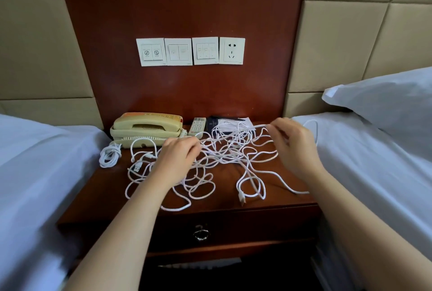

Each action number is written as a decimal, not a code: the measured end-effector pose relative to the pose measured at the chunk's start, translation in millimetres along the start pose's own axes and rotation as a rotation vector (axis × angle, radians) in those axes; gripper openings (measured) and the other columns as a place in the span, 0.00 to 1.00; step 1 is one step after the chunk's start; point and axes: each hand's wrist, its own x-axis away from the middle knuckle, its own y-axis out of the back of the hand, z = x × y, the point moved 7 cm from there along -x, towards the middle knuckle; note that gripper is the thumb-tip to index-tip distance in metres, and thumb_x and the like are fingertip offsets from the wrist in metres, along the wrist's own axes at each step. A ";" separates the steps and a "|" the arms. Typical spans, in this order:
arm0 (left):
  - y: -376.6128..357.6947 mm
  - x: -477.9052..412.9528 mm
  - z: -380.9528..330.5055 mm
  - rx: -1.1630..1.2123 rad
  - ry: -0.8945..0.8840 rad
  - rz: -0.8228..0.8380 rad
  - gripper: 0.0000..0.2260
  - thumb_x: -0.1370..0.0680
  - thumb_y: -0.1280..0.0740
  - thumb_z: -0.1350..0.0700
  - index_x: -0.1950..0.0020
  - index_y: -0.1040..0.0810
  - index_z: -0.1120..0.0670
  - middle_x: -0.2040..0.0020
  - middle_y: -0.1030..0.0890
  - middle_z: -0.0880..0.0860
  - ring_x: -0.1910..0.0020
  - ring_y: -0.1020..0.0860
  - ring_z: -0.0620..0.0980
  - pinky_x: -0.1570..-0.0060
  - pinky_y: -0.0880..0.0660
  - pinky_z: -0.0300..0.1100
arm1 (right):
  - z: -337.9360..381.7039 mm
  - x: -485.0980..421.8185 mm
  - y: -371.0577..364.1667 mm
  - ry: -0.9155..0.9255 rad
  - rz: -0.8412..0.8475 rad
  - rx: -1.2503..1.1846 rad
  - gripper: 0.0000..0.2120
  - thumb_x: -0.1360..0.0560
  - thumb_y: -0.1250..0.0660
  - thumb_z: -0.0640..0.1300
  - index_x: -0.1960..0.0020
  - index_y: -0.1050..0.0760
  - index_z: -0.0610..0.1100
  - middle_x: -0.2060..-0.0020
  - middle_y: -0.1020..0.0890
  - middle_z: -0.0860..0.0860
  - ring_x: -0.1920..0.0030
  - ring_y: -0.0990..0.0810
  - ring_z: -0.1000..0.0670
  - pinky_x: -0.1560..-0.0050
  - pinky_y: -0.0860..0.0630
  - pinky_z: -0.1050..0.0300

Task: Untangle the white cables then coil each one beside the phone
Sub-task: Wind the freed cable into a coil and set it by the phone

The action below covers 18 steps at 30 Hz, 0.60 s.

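Cables (222, 157), all white, lay in a loose tangle over most of the nightstand (98, 194), spreading from its middle toward the front edge and the right edge. One loop spilled over the right edge onto the bed (350, 162) there. A USB plug (242, 198) of the tangle rested near the front edge.

The left hand (178, 157) hovered over the middle of the surface with its fingers curled, pinching a few strands drawn up off the wood. The right hand (292, 143) was raised near the back right corner, its fingertips closed on a strand held taut above the pile. Whether both hands held the same cable could not be told, as the strands crossed too thickly between them.

The phone (147, 129), cream-coloured, sat at the back left corner. Just beside it, at the left edge, lay a coiled cable (108, 156), apart from the tangle. A remote (197, 125) and a dark booklet (214, 123) lay along the back edge, to the right of the phone, with strands reaching over the booklet.

A ring pull (201, 234) hung on the drawer front below. On the wooden panel behind were three switch plates (177, 51) and a wall socket (232, 50).
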 end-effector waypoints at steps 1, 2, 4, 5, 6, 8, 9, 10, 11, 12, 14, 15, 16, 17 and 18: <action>1.3 -0.4 8.9 0.031 0.015 0.006 0.13 0.19 0.42 0.54 0.64 0.33 0.46 0.65 0.26 0.44 0.56 0.27 0.51 0.54 0.32 0.46 | -5.0 -0.2 3.1 -0.022 -0.014 0.028 0.12 0.23 0.38 0.41 0.63 0.26 0.38 0.71 0.28 0.50 0.67 0.33 0.53 0.65 0.41 0.61; 1.2 -0.8 19.0 0.055 0.039 0.010 0.12 0.19 0.42 0.54 0.63 0.31 0.46 0.65 0.25 0.46 0.57 0.25 0.52 0.55 0.29 0.48 | -10.2 0.0 5.6 -0.047 -0.028 0.048 0.12 0.23 0.38 0.41 0.64 0.27 0.39 0.71 0.29 0.52 0.68 0.33 0.51 0.65 0.41 0.60; 1.4 -1.0 29.3 0.078 0.074 0.006 0.11 0.19 0.41 0.54 0.61 0.29 0.51 0.63 0.22 0.50 0.60 0.23 0.50 0.56 0.27 0.50 | -20.1 1.2 11.3 -0.104 -0.058 0.073 0.12 0.23 0.38 0.42 0.65 0.30 0.44 0.72 0.31 0.55 0.68 0.33 0.50 0.65 0.40 0.57; 0.4 -1.0 31.5 0.096 0.080 -0.002 0.11 0.19 0.41 0.55 0.61 0.28 0.53 0.63 0.22 0.50 0.61 0.23 0.49 0.57 0.27 0.49 | -25.4 2.0 12.1 -0.133 -0.056 0.097 0.12 0.23 0.38 0.42 0.65 0.30 0.44 0.71 0.29 0.53 0.67 0.31 0.48 0.66 0.39 0.56; -1.2 -0.9 32.1 0.122 0.084 -0.016 0.11 0.19 0.41 0.56 0.60 0.28 0.54 0.63 0.22 0.50 0.62 0.24 0.46 0.58 0.27 0.45 | -31.1 3.0 10.3 -0.164 -0.028 0.142 0.11 0.22 0.38 0.41 0.64 0.27 0.42 0.70 0.26 0.50 0.65 0.29 0.46 0.66 0.37 0.55; -5.0 -1.3 29.2 0.173 0.093 -0.042 0.11 0.19 0.42 0.58 0.60 0.27 0.56 0.63 0.21 0.48 0.62 0.25 0.37 0.60 0.31 0.34 | -38.8 4.3 0.1 -0.216 0.110 0.289 0.10 0.22 0.40 0.39 0.58 0.22 0.38 0.63 0.20 0.44 0.61 0.25 0.42 0.65 0.32 0.52; -7.2 -2.1 26.8 0.195 0.099 -0.053 0.11 0.19 0.42 0.59 0.59 0.26 0.57 0.62 0.21 0.48 0.62 0.25 0.35 0.62 0.32 0.29 | -39.1 5.5 -6.9 -0.222 0.201 0.371 0.10 0.22 0.41 0.38 0.54 0.21 0.38 0.58 0.19 0.42 0.57 0.24 0.41 0.61 0.30 0.51; -10.6 -4.0 24.5 0.213 0.106 -0.055 0.11 0.19 0.42 0.59 0.60 0.26 0.57 0.62 0.21 0.48 0.62 0.25 0.34 0.63 0.33 0.28 | -36.2 7.1 -13.6 -0.217 0.293 0.426 0.11 0.22 0.43 0.37 0.47 0.22 0.39 0.51 0.19 0.41 0.52 0.24 0.40 0.56 0.29 0.50; -14.1 -5.5 20.7 0.225 0.105 -0.050 0.11 0.19 0.42 0.59 0.60 0.26 0.56 0.62 0.21 0.47 0.63 0.25 0.33 0.63 0.34 0.28 | -31.2 9.0 -19.1 -0.209 0.366 0.449 0.15 0.22 0.44 0.37 0.38 0.27 0.39 0.43 0.21 0.42 0.45 0.25 0.40 0.47 0.30 0.49; -18.5 -7.3 17.0 0.232 0.099 -0.037 0.11 0.19 0.42 0.59 0.61 0.27 0.54 0.62 0.21 0.47 0.63 0.25 0.34 0.63 0.33 0.29 | -23.6 10.5 -23.0 -0.201 0.424 0.454 0.21 0.23 0.44 0.37 0.29 0.35 0.40 0.35 0.27 0.43 0.37 0.30 0.41 0.39 0.34 0.49; -26.6 -10.1 9.7 0.225 0.078 -0.021 0.12 0.19 0.41 0.58 0.62 0.27 0.50 0.64 0.22 0.46 0.66 0.25 0.38 0.63 0.31 0.35 | 0.4 10.5 -29.5 -0.088 0.463 0.437 0.31 0.25 0.42 0.39 0.24 0.48 0.41 0.28 0.36 0.46 0.29 0.39 0.44 0.31 0.44 0.52; -30.3 -11.1 6.9 0.216 0.072 -0.018 0.13 0.19 0.41 0.57 0.63 0.28 0.49 0.66 0.23 0.47 0.69 0.27 0.42 0.65 0.32 0.38 | 16.1 11.6 -34.8 0.007 0.475 0.435 0.32 0.25 0.41 0.40 0.24 0.49 0.41 0.27 0.37 0.46 0.28 0.40 0.44 0.30 0.47 0.53; -33.5 -11.6 4.2 0.211 0.068 -0.015 0.13 0.19 0.41 0.57 0.64 0.28 0.49 0.68 0.24 0.47 0.72 0.29 0.45 0.67 0.33 0.41 | 29.4 15.3 -42.5 0.081 0.507 0.442 0.32 0.25 0.40 0.43 0.24 0.48 0.41 0.28 0.37 0.46 0.28 0.40 0.45 0.30 0.48 0.54; -36.5 -11.8 1.1 0.206 0.060 -0.011 0.13 0.19 0.41 0.57 0.63 0.28 0.49 0.69 0.26 0.47 0.73 0.31 0.45 0.68 0.34 0.41 | 37.8 20.7 -52.5 0.131 0.540 0.447 0.30 0.23 0.41 0.45 0.25 0.48 0.41 0.28 0.35 0.46 0.29 0.38 0.45 0.29 0.49 0.54; -38.8 -11.6 -2.3 0.191 0.048 -0.006 0.12 0.19 0.40 0.57 0.63 0.28 0.50 0.70 0.26 0.46 0.73 0.31 0.44 0.70 0.35 0.40 | 41.6 25.9 -63.4 0.149 0.579 0.442 0.28 0.22 0.43 0.46 0.25 0.47 0.41 0.29 0.34 0.45 0.30 0.36 0.45 0.29 0.49 0.54</action>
